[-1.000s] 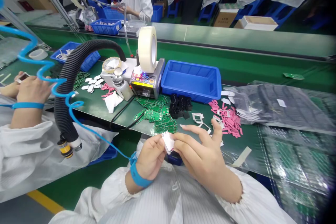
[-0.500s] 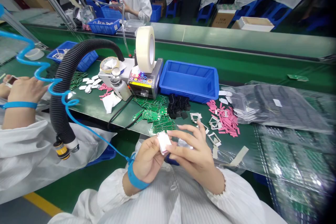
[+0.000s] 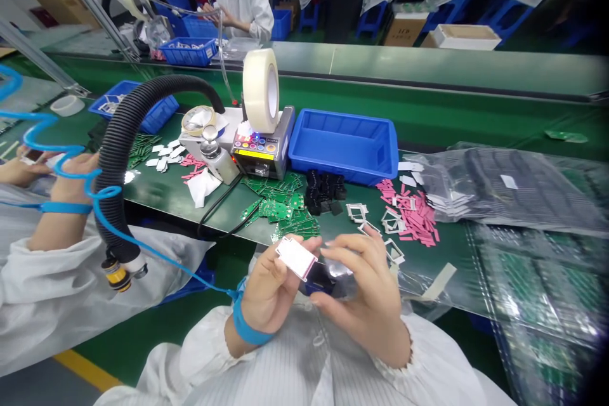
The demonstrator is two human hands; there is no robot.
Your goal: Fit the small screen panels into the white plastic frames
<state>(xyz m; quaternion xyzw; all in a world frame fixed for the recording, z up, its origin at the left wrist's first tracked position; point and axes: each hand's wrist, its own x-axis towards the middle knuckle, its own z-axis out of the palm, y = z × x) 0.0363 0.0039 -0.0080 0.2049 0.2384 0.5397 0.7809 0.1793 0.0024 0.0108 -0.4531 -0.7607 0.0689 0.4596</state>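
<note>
A small white rectangular piece with a pinkish edge (image 3: 297,257) is held in my left hand (image 3: 269,285), between thumb and fingers. My right hand (image 3: 364,285) is just to its right, thumb and fingers spread apart with nothing between them. A blue band circles my left wrist. Beyond my hands lie green circuit boards (image 3: 280,203), black pieces (image 3: 324,191), white frames (image 3: 392,222) and pink strips (image 3: 419,216). Whatever faces downward on the held piece is hidden.
A blue bin (image 3: 342,146) stands beside a tape dispenser (image 3: 261,146) carrying a large tape roll (image 3: 261,90). A metal-topped bottle (image 3: 219,162) is left of it. A black hose (image 3: 111,139) arches at left, near a co-worker's arm (image 3: 61,216). Bagged dark trays (image 3: 514,190) lie at right.
The white piece has turned to lie more crosswise in my left hand. My right fingers have come off it and spread apart. At left, the co-worker's hands have shifted.
</note>
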